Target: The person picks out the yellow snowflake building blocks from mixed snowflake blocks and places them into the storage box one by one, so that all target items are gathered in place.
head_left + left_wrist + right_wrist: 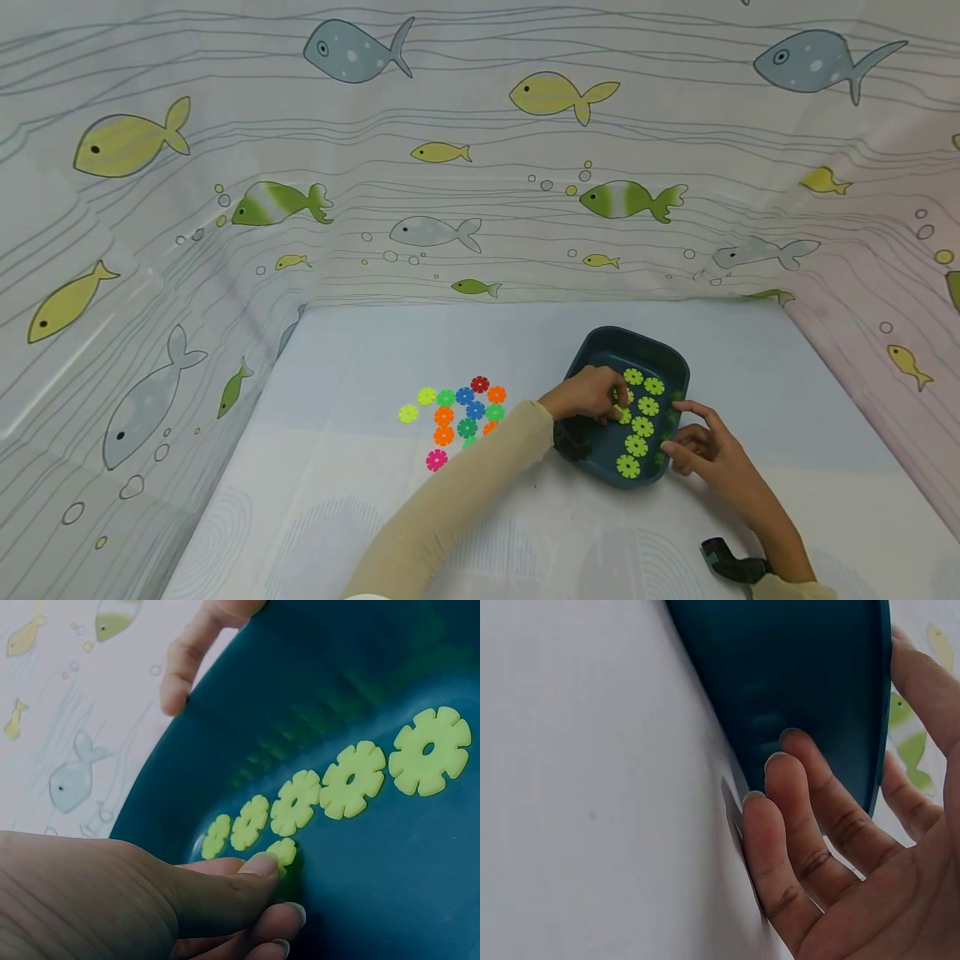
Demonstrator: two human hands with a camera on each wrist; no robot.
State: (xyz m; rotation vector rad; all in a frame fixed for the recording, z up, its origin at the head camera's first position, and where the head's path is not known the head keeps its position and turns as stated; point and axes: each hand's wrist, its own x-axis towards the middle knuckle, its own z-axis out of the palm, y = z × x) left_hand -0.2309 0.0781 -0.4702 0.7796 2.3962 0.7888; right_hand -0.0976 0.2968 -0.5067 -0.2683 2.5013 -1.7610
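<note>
In the head view my left hand (596,393) reaches into a dark blue tray (609,336) from its left side. Between thumb and forefinger it pinches a yellow-green notched plastic disc (284,853), held close over the tray floor and partly hidden by the thumb. Several matching notched discs (642,426) lie flat along the tray's right half. At the right wall my right hand (708,450) holds the rim with thumb and forefinger, while its other fingertips (786,776) rest against the outside of the wall.
Left of the tray, a loose group of notched discs (444,415) in orange, green, blue, red, pink and yellow lies on the white table (352,467); my left sleeve hides some. Fish-printed sheets (480,183) hang around the table's back and sides.
</note>
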